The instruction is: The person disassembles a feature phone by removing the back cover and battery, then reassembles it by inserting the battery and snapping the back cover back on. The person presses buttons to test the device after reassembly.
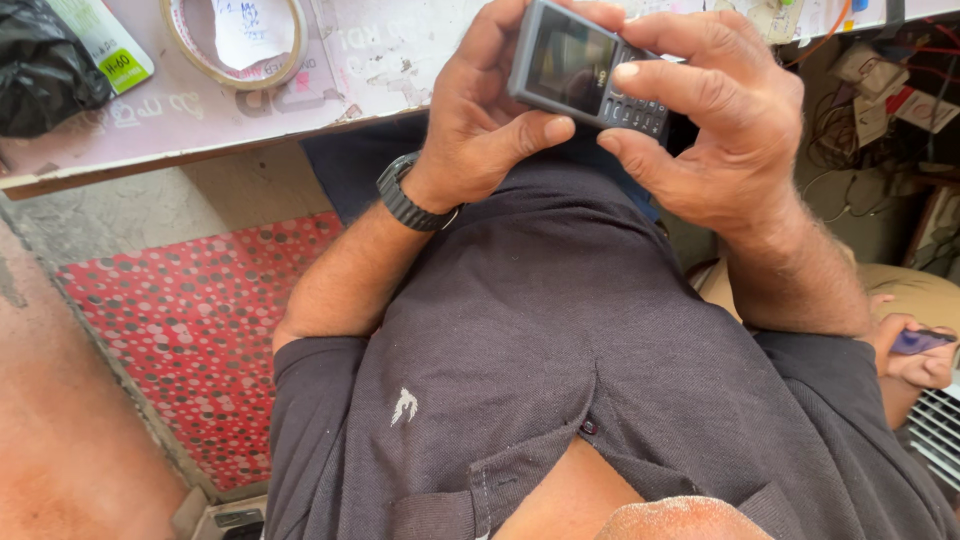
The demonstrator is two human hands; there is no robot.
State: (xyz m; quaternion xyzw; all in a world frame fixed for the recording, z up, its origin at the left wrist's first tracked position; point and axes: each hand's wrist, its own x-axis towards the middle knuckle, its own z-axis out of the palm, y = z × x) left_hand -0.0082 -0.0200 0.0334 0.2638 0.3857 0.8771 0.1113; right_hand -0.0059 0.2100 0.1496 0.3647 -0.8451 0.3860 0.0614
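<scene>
- Dark polo shirt (560, 330) filled the lower frame, closest to the lens, collar open at the bottom edge.
- Grey keypad phone (585, 70) sat above the shirt, held up in front of the chest, screen dark, keypad end tilted toward the right.
- Left hand (490, 110) gripped the phone's left side; fingers (500, 30) curled round behind its top-left corner, thumb lying along its lower edge. Closed on the phone.
- Black wristwatch (408, 195) sat on the left wrist, below-left of the phone.
- Right hand (720, 120) held the phone's right end; index finger lay across the upper keypad, thumb tip pressed the keypad's lower corner, remaining fingers cupped behind. Closed on the phone too.
- Pale pink surface (380, 60) ran behind and left of the phone, scuffed, marked with scribbles.
- Roll of clear tape (236, 45) lay flat on the surface, well left of the phone, a paper scrap inside its ring.
- Black plastic bag (45, 65) lay at the far left of the surface, beside a green-and-white label.
- Red spotted floor mat (190, 340) lay below-left of the phone, beneath the surface's edge.
- Tangle of wires (850, 130) lay right of the phone.
- Another person's hand (915, 350) held a small dark phone, low right, well apart.
</scene>
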